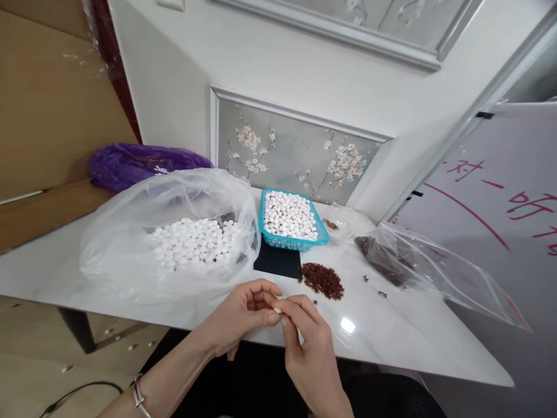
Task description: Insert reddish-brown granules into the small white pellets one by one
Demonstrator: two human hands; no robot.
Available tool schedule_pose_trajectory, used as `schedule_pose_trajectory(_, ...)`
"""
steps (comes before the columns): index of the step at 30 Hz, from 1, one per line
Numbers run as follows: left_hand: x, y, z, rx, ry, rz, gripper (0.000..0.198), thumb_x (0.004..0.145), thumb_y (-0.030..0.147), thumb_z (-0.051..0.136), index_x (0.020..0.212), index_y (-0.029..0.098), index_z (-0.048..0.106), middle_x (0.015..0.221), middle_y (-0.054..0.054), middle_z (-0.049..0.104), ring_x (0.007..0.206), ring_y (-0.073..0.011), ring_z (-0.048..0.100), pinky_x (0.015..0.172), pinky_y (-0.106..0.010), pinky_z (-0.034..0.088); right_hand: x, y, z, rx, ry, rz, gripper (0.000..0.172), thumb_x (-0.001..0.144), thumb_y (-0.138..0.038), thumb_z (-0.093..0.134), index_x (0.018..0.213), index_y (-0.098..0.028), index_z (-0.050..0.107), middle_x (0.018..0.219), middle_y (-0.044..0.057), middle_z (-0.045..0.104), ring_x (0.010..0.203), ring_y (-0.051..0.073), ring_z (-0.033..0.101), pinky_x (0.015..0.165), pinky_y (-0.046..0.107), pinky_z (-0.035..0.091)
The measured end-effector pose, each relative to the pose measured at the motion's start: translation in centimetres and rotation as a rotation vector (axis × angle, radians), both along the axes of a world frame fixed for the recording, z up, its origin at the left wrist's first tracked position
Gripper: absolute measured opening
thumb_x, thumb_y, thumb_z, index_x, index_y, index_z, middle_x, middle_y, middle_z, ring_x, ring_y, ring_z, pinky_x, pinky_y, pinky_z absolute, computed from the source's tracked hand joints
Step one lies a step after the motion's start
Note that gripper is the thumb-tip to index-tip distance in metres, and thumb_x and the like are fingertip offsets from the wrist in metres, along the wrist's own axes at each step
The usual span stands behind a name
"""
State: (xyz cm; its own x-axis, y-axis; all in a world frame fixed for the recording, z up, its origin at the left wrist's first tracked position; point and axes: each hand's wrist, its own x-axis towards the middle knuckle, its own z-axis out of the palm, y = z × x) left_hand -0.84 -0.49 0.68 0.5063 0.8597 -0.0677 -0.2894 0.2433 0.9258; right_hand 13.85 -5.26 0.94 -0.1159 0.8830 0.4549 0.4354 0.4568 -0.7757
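My left hand (246,316) and my right hand (310,337) meet over the front edge of the table, fingertips pinched together. Between them shows a small white piece (277,310), mostly covered by the fingers; both hands appear to grip it. Just beyond lies a pile of small reddish-brown pieces (322,281). A blue plastic basket (319,232) holds many round white pieces (289,215), some with brown showing. To the left, an open clear plastic bag (117,249) lies on its side with loose white round pieces (195,241) inside.
A dark flat sheet (278,261) lies partly under the basket. At right are a clear bag of brown pieces (387,258) and a few stray bits (382,294) on the white table (404,331). A purple bag (148,165) sits back left, beside cardboard (47,104).
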Motion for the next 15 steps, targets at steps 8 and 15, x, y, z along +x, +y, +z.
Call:
schedule_pose_trajectory(8,0.0,-0.2,0.0,-0.02,-0.109,0.008,0.033,0.063,0.017,0.076,0.095,0.016,0.064,0.079,-0.002,0.066,0.071,-0.0122,0.058,0.072,-0.025,0.043,1.3,1.2,1.7,-0.044,-0.066,0.075,0.02,0.088,-0.018,0.049,0.099,-0.023,0.065,0.088,0.005,0.059,0.08,0.016,0.059,0.07,0.027,0.049)
schedule_pose_trajectory(15,-0.1,-0.4,-0.6,0.026,-0.066,0.029,0.025,0.07,0.023,0.07,0.093,0.016,0.065,0.087,-0.005,0.064,0.071,-0.0123,0.058,0.07,-0.027,0.045,3.6,9.0,3.5,0.06,-0.171,-0.337,0.018,0.084,-0.025,0.05,0.096,-0.019,0.061,0.083,0.004,0.064,0.067,0.016,0.061,0.065,0.029,0.048)
